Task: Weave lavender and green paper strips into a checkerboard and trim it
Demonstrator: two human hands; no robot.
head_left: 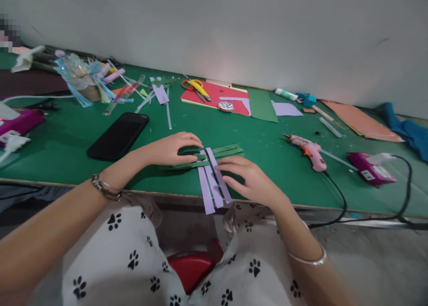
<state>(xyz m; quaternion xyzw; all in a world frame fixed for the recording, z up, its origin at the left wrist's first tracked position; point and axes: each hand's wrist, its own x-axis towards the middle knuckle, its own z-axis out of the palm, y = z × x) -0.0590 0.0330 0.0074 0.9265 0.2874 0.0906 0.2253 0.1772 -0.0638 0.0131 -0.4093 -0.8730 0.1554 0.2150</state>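
A pale grey wall (234, 34) is rising behind a green table (234, 130), where the person is sitting and working. Flat, narrow purple paper strips (205, 188) are crossing thin green paper strips (230, 153) near the table's front edge, their lower ends hanging over it. The left hand (177, 149) is resting at the left side of this crossing, thumb and fingers spread apart; the right hand (250, 179) is reaching in from the other side, its fingertips lying at the purple strips. I cannot tell whether either is pinching the paper.

A black rectangular smartphone (117, 136) is lying left of the strips. Farther back, yellow-and-orange-handled scissors (197, 88) are sitting on a red paper sheet (227, 91). To the right, a pink plastic glue gun (309, 152) is lying near a magenta box-shaped power socket (371, 168).
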